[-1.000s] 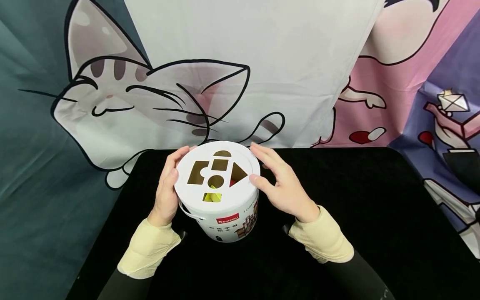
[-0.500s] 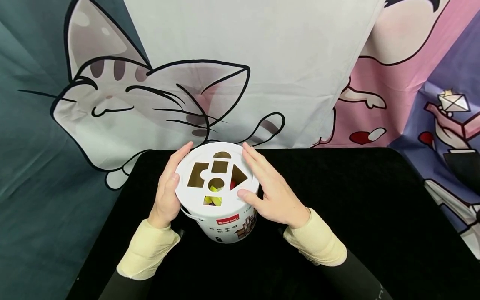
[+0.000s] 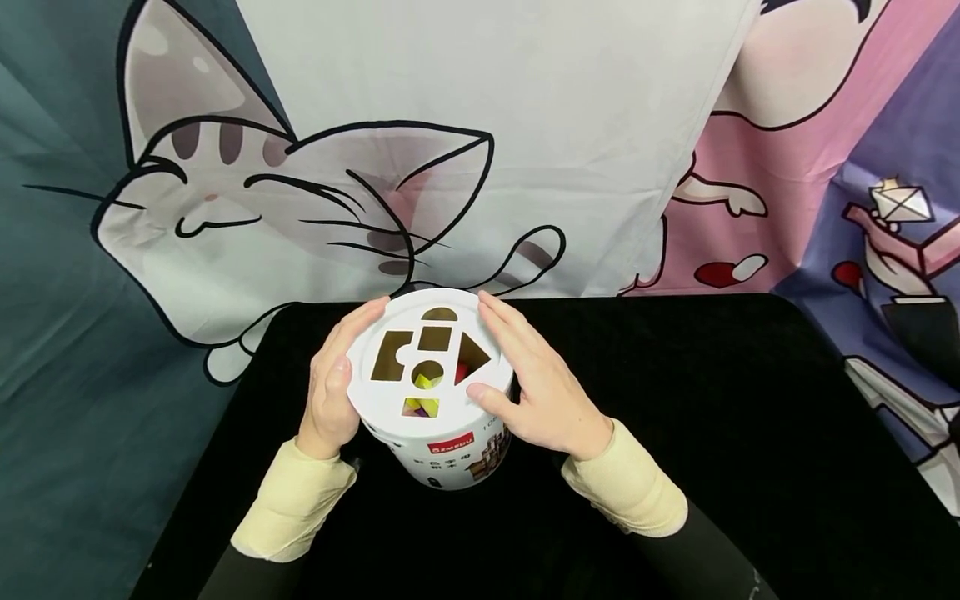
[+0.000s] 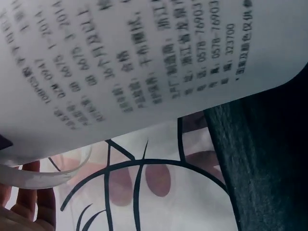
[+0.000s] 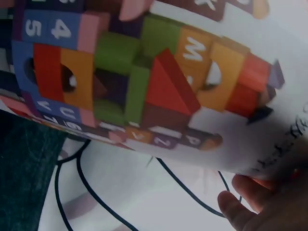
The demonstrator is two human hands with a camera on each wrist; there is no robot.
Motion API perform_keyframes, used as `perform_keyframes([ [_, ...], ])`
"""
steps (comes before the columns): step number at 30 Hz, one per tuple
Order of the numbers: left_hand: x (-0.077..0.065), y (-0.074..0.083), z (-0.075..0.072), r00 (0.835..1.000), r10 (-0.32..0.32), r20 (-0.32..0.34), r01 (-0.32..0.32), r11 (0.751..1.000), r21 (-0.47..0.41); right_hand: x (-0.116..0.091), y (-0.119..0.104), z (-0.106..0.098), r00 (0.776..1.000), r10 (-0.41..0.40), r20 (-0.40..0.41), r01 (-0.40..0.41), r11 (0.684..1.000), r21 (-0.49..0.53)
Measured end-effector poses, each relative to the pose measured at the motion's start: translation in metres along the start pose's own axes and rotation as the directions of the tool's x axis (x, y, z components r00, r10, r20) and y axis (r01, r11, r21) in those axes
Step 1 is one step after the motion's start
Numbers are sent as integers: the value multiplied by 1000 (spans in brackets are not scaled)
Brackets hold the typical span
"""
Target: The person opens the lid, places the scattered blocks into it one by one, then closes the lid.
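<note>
A white bucket [image 3: 450, 462] with printed sides stands upright on the black table. Its white lid [image 3: 390, 400] has several shaped cutouts; yellow, red and purple pieces show through some. At the lid's left edge, my left hand [image 3: 330, 392] grips the rim with fingers and thumb. My right hand [image 3: 547, 392] holds the right side, its thumb over the top and its fingers along the far rim. In the left wrist view, fingertips [image 4: 45, 207] appear beside a pale curved band [image 4: 43, 178]. The right wrist view shows pictured blocks on the bucket and fingers [image 5: 252, 199] near its top.
Black cloth covers the table [image 3: 675, 400] around the bucket. Behind it hangs a backdrop [image 3: 570, 150] printed with a cartoon cat and other figures, reaching down to the table's far edge.
My right hand has shifted left, bringing its thumb and fingers farther over the lid. The left hand has stayed at its side. The head view has moved slightly.
</note>
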State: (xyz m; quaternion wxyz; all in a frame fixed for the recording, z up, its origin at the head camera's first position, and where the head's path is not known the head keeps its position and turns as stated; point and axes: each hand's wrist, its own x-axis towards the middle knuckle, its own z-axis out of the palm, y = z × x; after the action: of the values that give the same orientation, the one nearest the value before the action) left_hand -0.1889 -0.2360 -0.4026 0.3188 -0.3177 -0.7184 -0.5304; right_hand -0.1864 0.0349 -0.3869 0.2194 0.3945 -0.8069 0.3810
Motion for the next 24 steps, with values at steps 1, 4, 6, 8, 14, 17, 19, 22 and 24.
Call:
perform_keyframes([
  [1, 0, 0, 1, 1000, -4, -4, 4, 1000, -13, 0, 0, 1, 1000, 0, -14, 0, 1000, 17],
  [4, -1, -3, 3, 1000, -15, -27, 14, 999, -48, 0, 1, 7, 998, 1, -57, 3, 997, 71],
  [6, -2, -5, 4, 999, -23, -42, 21, 998, -66, 0, 2, 11, 996, 1, -88, 8, 995, 99],
  [8, -3, -7, 4, 998, -32, -50, 28, 996, -89, -1, 3, 14, 994, 2, -113, 12, 993, 119],
  [14, -5, -10, 5, 998, -48, -29, 42, 983, -178, -4, 6, 19, 990, 13, -138, 10, 986, 164],
  [17, -5, -9, 3, 999, -44, -6, 42, 985, -166, -5, 6, 17, 992, 22, -123, 1, 984, 180],
  [19, -3, -8, -1, 999, -48, 24, 51, 989, -139, -6, 6, 15, 994, 25, -107, -6, 984, 176],
  [22, -1, -4, -11, 991, -92, 100, 102, 990, -101, -6, 5, 11, 996, 31, -83, -16, 985, 171],
  [24, 1, -2, -19, 976, -135, 173, 156, 981, -118, -6, 5, 10, 997, 29, -72, -17, 986, 165],
])
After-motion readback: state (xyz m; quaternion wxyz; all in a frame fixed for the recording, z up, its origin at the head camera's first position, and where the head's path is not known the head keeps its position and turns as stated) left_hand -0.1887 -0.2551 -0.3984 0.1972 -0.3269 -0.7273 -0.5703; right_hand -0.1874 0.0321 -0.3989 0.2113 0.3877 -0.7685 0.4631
